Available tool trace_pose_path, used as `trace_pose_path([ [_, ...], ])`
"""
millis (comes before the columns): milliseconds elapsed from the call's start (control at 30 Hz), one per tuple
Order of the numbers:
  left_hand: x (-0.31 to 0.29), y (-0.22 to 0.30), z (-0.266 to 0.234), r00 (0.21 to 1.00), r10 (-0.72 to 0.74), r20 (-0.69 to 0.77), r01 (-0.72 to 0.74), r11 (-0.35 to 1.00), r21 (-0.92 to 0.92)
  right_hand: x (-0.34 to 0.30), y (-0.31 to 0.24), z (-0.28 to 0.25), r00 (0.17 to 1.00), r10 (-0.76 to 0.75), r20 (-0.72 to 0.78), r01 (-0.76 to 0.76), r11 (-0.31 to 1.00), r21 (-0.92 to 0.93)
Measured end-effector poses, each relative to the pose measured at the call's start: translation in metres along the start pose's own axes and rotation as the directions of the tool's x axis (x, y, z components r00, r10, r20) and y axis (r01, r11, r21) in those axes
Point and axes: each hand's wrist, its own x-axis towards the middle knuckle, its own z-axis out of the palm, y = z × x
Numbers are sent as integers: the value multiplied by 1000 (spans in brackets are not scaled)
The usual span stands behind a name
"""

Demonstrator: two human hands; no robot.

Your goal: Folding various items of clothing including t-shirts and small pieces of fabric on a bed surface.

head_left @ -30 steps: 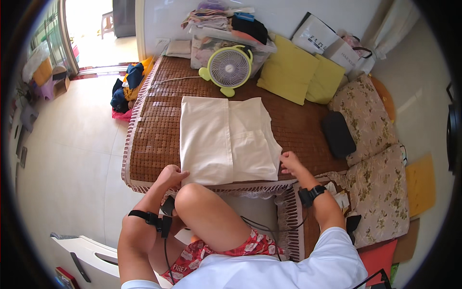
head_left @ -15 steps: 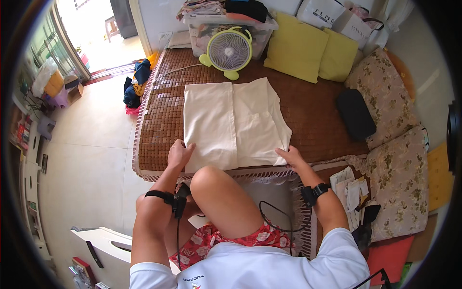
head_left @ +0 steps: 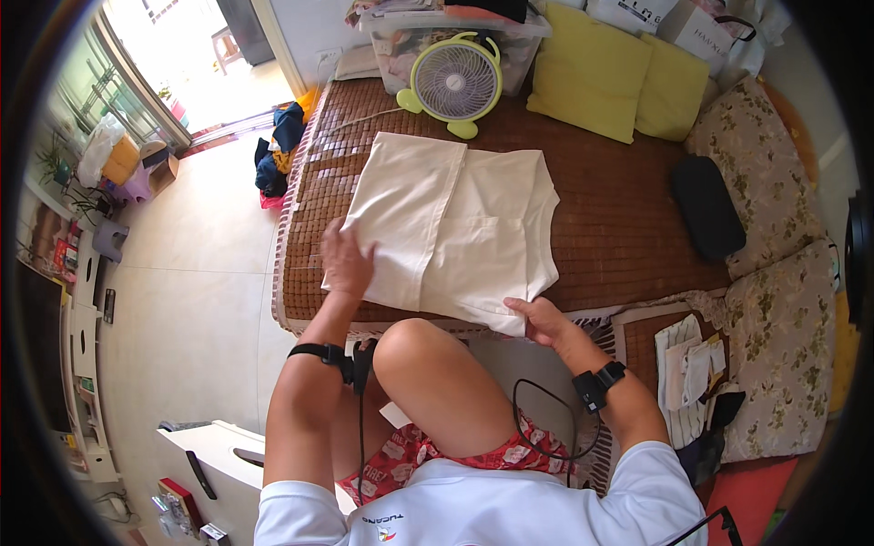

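Note:
A cream-coloured garment (head_left: 478, 241) lies folded on the brown woven mat, slightly askew, with a seam running down its middle. My left hand (head_left: 346, 261) rests at its left edge, slightly blurred, fingers apart over the cloth. The near left corner is partly hidden under that hand. At the near right corner, my right hand (head_left: 543, 319) pinches the cloth between thumb and fingers, and this corner hangs a little over the mat's fringed front edge.
Beyond the garment stands a green-rimmed fan (head_left: 456, 83) before a clear plastic box (head_left: 391, 56). Yellow-green cushions (head_left: 590, 73) lean at the back. A black case (head_left: 707, 209) lies to the right, near flowered cushions (head_left: 774, 355). Folded clothes (head_left: 685, 364) sit at the lower right.
The garment has turned askew, its near right corner drawn toward me by my right hand. My left hand has let go of the near left corner and spread along the left edge.

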Motion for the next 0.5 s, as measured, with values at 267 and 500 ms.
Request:
trace_pose_path([
  [267, -61, 24, 7, 749, 524, 406, -555, 831, -49, 25, 2, -20, 925, -262, -276, 337, 900, 275],
  [500, -69, 18, -2, 621, 583, 524, -638, 764, -93, 23, -5, -18, 920, -267, -286, 338, 911, 236],
])
